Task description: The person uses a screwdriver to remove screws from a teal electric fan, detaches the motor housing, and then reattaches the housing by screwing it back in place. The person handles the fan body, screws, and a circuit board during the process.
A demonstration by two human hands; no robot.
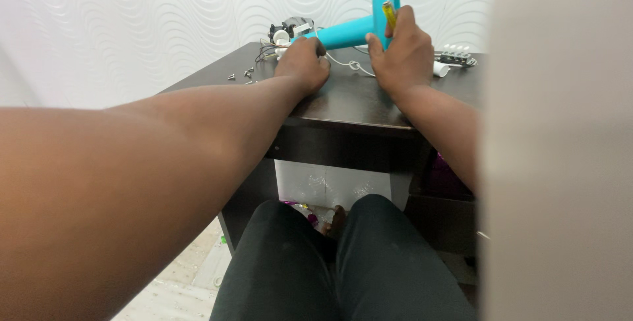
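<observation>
Both of my hands are bracing the teal funnel-shaped housing (359,21) lying sideways on the bench (356,100): left hand (304,64) is clamping its narrow stem, right hand (399,54) is pinching a yellow-handled tool (389,12) against its flared base to steady it.

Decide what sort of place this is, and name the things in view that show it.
Probably a room at home used for small repairs: a dark wooden table against a wavy-patterned white wall, with loose screws and wired parts beside the turquoise funnel-shaped piece both hands hold.
</observation>
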